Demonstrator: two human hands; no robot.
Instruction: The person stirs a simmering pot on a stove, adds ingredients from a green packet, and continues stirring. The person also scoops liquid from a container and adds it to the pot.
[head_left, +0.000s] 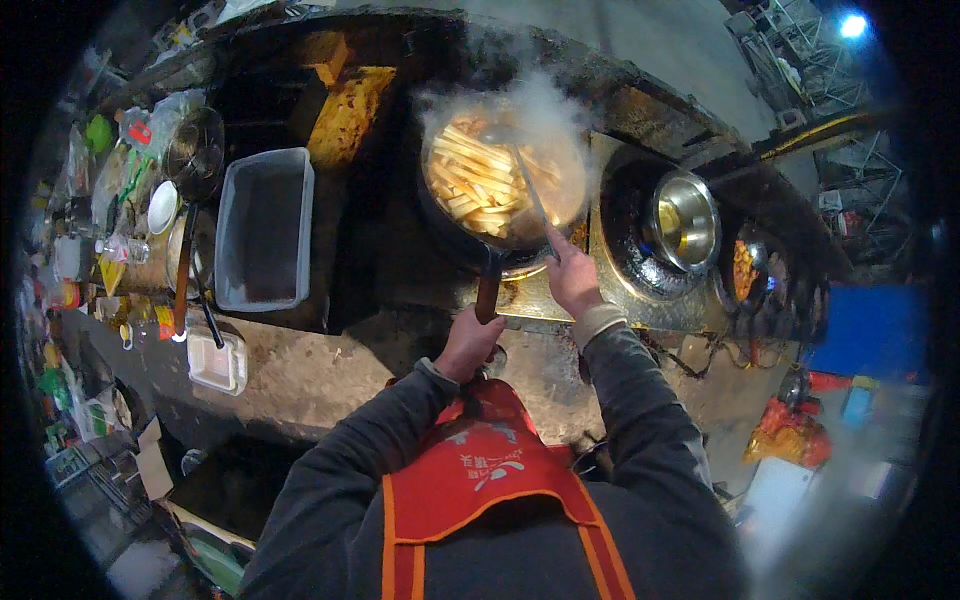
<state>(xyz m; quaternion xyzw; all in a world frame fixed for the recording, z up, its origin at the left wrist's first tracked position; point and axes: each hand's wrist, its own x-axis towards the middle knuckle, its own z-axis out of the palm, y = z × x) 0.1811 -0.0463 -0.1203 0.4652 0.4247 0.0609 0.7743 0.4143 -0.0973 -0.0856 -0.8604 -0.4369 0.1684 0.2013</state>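
My left hand (471, 341) is closed around the brown wooden handle (487, 298) of a large dark wok. In the wok (450, 232) lie many pale yellow strips of food (476, 180), heaped at its left, beside brownish liquid (566, 184). My right hand (575, 277) grips the long metal handle of a ladle (529, 176), whose head dips among the food near the wok's far side. Steam rises over the far right part and blurs what lies there.
Left of the wok stands a grey plastic tub (306, 225), with a long-handled strainer (193, 150) beyond. On the right, a metal bowl (705, 225) sits in a second wok (630, 255); farther right is a pan of browned food (744, 270). A white tray (238, 367) lies near the front edge.
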